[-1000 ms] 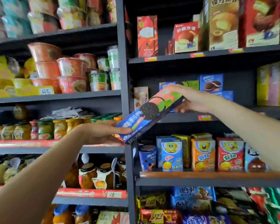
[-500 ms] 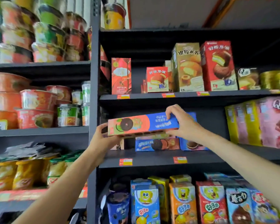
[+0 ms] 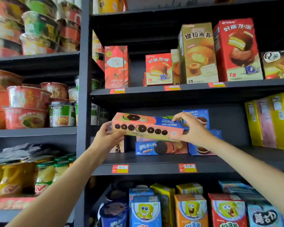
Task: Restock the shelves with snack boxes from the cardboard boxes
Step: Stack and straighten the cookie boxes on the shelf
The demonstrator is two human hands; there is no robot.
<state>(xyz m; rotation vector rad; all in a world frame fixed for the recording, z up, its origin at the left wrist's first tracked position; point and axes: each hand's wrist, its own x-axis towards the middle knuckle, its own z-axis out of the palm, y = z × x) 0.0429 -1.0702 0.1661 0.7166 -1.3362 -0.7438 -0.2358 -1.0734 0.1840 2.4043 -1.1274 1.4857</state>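
I hold the cookie box [image 3: 147,128] level by its ends, left hand [image 3: 107,138] pinching one, right hand [image 3: 193,130] the other, above the stack [image 3: 161,147] near the shelf's [image 3: 154,168] front edge. I should lower it squarely, edges aligned, then release.

Bright, even light from the front – shelf recesses [image 3: 154,30] stay dark; wide-angle bowing at edges, motion blur softens cup noodles [image 3: 28,99] at left
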